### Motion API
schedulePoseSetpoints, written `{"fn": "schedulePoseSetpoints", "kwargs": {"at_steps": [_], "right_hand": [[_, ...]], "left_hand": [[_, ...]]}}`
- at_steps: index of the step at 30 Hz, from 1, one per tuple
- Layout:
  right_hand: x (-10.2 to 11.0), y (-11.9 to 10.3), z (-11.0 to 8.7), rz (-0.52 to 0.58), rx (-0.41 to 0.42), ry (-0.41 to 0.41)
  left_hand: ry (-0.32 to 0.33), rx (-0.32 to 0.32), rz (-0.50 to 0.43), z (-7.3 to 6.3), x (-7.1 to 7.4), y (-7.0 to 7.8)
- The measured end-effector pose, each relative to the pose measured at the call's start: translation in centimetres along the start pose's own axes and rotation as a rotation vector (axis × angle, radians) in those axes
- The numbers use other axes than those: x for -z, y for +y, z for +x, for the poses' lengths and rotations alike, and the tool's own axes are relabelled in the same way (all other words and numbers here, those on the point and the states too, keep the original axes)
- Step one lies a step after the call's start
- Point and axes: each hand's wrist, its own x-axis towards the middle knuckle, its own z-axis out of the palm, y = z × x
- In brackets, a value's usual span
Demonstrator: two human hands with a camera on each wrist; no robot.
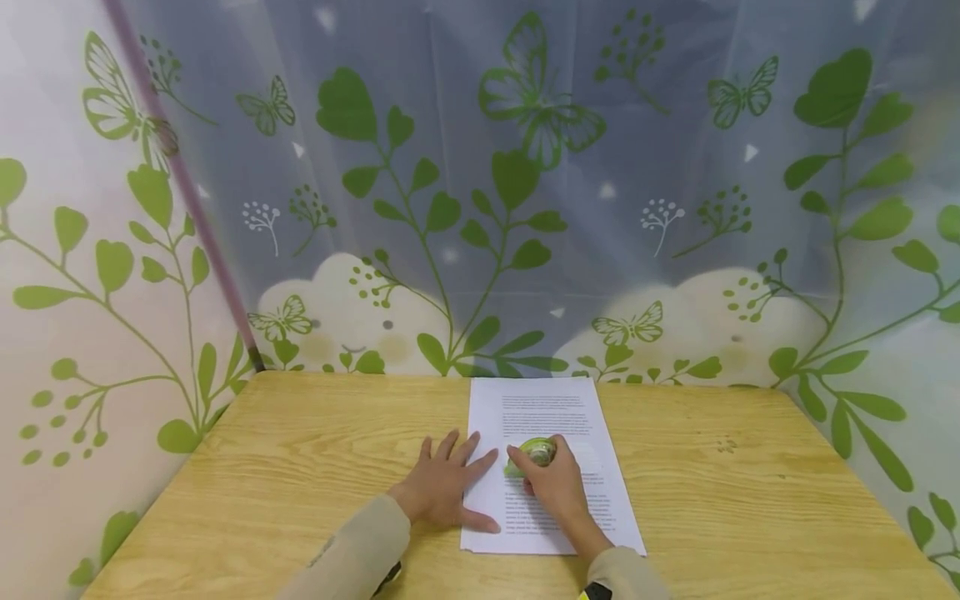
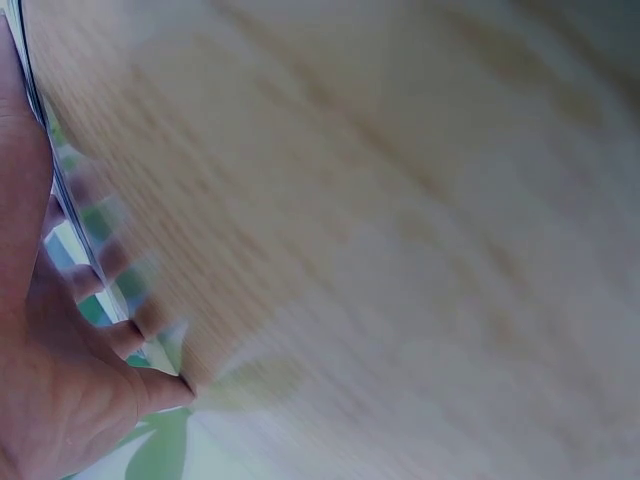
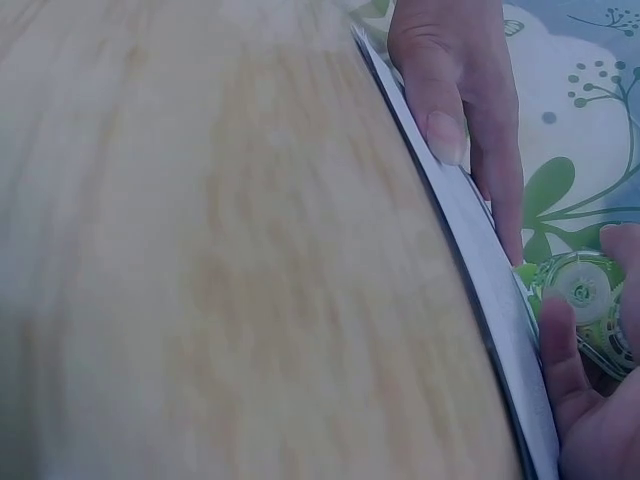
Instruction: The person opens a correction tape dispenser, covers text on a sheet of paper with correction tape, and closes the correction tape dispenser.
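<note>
A printed sheet of paper (image 1: pixel 487 408) lies on the table, its long side running away from me. My left hand (image 1: pixel 442 483) rests at the sheet's left edge with fingers spread, the thumb and fingertips reaching onto the paper. In my right hand (image 1: pixel 558 483) is a green, see-through correction tape dispenser (image 1: pixel 542 451), pinched between thumb and fingers low over the printed lines. Its round inner reel shows in the right wrist view, where the dispenser (image 3: pixel 585 285) is right at the paper. A pale blank patch (image 1: pixel 588 455) interrupts the text right of the dispenser.
The wooden table (image 1: pixel 337 425) extends to both sides of the paper. Behind it hangs a curtain (image 1: pixel 450 167) with green leaves and butterflies, close to the table's far edge. Another patterned panel (image 1: pixel 75 333) stands along the left side.
</note>
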Motion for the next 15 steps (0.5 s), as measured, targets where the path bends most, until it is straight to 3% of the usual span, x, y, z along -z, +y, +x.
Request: {"fn": "schedulePoseSetpoints", "kwargs": {"at_steps": [15], "right_hand": [[-0.15,-0.17,-0.05,-0.02,0.075,-0.032]], "left_hand": [[-0.004,0.01,-0.003,0.08,0.09,-0.03]]}}
